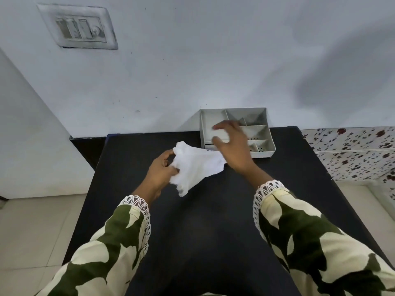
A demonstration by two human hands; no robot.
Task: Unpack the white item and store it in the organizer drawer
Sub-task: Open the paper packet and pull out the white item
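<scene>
A crumpled white cloth-like item (195, 166) hangs just above the black table (203, 231). My left hand (159, 174) is shut on its left edge. My right hand (233, 146) hovers above the item's right end with fingers curled and spread, in front of the grey organizer (261, 133). Whether the right hand touches the item I cannot tell. The organizer stands at the table's far edge against the wall and has several open compartments; its left side is partly hidden by my right hand.
A white wall rises right behind the table, with a switch plate (79, 28) at upper left. A floral-patterned surface (352, 152) lies to the right. Tiled floor (38, 231) shows to the left of the table.
</scene>
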